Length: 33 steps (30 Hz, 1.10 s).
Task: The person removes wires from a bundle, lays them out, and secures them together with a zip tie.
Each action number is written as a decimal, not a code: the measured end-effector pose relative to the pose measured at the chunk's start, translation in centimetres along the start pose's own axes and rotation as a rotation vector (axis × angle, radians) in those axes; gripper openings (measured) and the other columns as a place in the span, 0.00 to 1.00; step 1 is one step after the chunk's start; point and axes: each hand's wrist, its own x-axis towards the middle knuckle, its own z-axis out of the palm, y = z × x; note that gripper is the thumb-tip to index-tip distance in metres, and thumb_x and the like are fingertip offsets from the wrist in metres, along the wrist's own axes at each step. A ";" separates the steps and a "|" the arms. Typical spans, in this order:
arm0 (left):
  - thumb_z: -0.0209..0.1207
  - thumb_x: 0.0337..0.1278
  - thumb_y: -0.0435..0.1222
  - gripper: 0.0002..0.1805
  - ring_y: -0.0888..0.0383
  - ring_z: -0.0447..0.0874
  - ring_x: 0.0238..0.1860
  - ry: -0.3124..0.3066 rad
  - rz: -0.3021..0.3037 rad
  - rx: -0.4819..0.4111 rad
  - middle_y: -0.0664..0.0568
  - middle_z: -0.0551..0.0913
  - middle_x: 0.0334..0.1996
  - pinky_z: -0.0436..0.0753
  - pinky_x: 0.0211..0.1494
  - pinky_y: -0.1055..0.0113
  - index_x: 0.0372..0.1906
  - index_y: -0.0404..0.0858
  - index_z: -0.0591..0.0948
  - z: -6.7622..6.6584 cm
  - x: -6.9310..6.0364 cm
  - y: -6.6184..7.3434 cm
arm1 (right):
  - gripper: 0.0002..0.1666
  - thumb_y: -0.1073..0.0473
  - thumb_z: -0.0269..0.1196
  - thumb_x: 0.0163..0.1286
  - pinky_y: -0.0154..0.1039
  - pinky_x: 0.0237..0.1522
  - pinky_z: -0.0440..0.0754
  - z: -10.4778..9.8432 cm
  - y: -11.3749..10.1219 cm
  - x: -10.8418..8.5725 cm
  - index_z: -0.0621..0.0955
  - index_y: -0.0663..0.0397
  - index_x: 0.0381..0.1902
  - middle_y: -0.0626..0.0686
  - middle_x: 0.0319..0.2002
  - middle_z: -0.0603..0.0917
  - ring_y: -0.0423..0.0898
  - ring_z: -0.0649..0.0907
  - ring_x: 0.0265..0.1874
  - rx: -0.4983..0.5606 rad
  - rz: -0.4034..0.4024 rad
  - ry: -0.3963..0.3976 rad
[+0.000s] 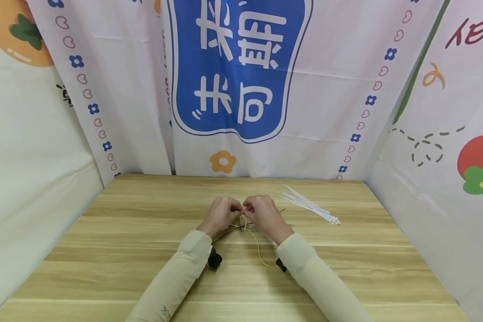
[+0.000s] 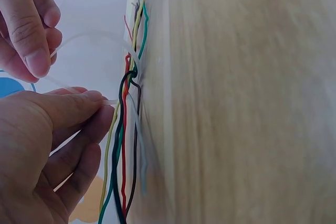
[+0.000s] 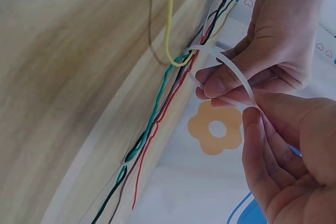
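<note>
A white cable tie [image 3: 236, 72] curves in a loop round a bundle of thin wires [image 2: 124, 129] coloured red, green, yellow, black and brown. My left hand [image 1: 220, 214] pinches one part of the tie between thumb and forefinger, close beside the wires. Fingertips of my right hand [image 1: 263, 215] grip another part of the same strip, and the two hands nearly meet. In the right wrist view, a yellow wire [image 3: 169, 24] bends away from the bundle. Whether the strip passes through the tie's head is hidden by the fingers.
Several loose white cable ties [image 1: 311, 205] lie in a fanned pile right of the hands on the wooden table [image 1: 124, 250]. Printed cloth [image 1: 145, 134] hangs behind the table and along both sides. A black wrist camera [image 1: 214, 258] sits under the left sleeve.
</note>
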 end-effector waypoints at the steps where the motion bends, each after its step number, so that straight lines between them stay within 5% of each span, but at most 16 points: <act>1: 0.72 0.62 0.28 0.07 0.62 0.89 0.30 0.001 0.001 0.000 0.50 0.93 0.30 0.86 0.36 0.71 0.30 0.41 0.93 0.0 0.0 0.0 | 0.07 0.67 0.72 0.69 0.34 0.40 0.89 0.0 0.0 0.0 0.90 0.62 0.44 0.57 0.40 0.93 0.47 0.92 0.38 -0.001 -0.002 -0.001; 33: 0.72 0.63 0.31 0.06 0.63 0.89 0.30 -0.023 -0.029 -0.001 0.53 0.92 0.30 0.85 0.35 0.72 0.30 0.42 0.92 -0.3 0.1 0.6 | 0.05 0.65 0.70 0.72 0.35 0.38 0.88 -0.2 0.1 0.3 0.91 0.59 0.43 0.56 0.40 0.93 0.46 0.91 0.37 0.008 0.005 -0.082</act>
